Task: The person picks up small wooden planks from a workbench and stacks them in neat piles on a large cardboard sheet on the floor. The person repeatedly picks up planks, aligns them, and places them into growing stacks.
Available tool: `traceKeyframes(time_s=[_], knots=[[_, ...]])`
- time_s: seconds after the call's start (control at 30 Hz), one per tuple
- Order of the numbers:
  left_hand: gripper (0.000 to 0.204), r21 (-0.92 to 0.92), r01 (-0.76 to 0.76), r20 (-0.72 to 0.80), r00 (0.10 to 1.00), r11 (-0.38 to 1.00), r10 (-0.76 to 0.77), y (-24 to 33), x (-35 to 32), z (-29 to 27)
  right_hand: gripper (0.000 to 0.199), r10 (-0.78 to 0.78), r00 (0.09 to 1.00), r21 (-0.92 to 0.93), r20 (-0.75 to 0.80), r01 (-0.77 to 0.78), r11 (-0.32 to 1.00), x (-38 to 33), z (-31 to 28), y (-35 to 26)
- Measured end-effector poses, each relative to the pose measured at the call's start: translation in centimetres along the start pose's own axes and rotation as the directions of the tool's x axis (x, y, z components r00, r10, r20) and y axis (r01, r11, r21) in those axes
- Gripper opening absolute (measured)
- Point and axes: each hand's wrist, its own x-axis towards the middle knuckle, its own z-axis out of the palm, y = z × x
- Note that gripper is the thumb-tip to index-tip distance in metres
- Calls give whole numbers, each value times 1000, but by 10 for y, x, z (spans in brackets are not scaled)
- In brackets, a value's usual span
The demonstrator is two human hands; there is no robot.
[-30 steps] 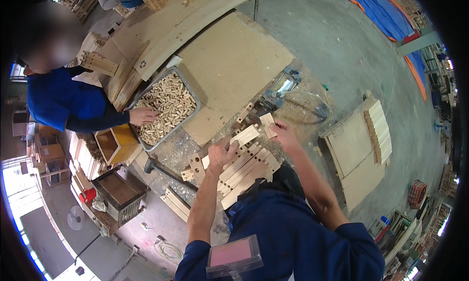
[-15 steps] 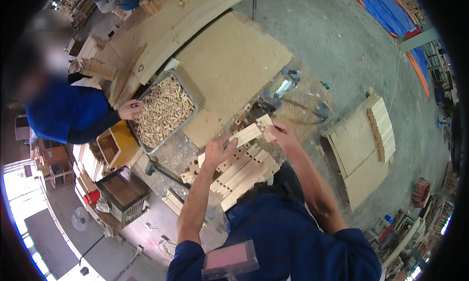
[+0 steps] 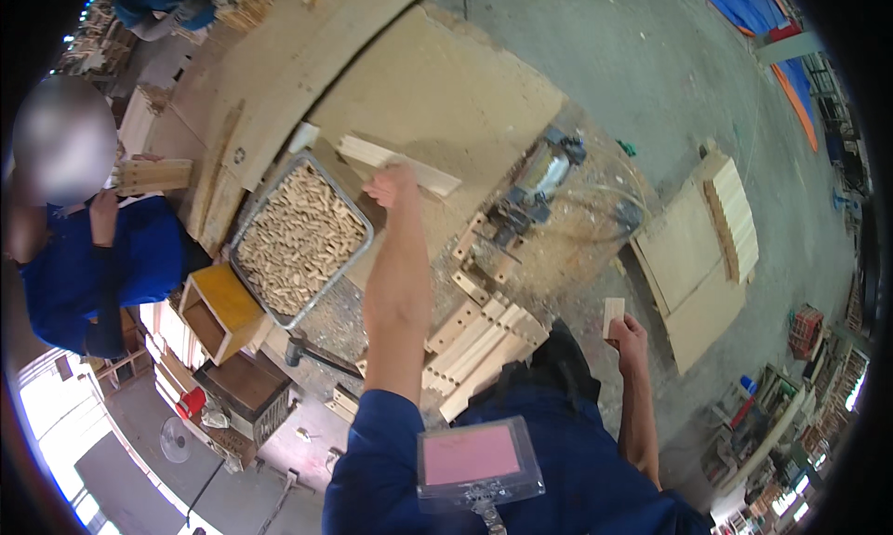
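My left hand is stretched forward over the cardboard sheet, its fingers closed on a long pale wooden board. A shadow lies beside this board; whether it touches the cardboard I cannot tell. Out to the right, my right hand pinches a small flat wooden block, which sticks up past the fingers. In front of my body lies a stack of wooden bars with rows of drilled holes. Beyond it stands a metal clamp-like tool among sawdust.
A grey tray full of wooden dowels stands at left, with a yellow box and a hammer nearby. A co-worker in blue is at far left. Grooved wood rests on cardboard at right.
My hands have moved apart: the left forward and left with the board, the right out to the right with the small block. The co-worker's hand has left the dowel tray.
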Motion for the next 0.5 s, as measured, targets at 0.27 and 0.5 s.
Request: traceKeyframes(time_s=[0.27,0.5], knots=[[37,55,-701,448,654,711,610,-158,-140,-86,32,-25,999,-88,28,27,996,10,-8,3],[45,92,-524,344,815,846,467,-305,-221,-138,32,-276,915,68,295,268,961,9,38,-25]])
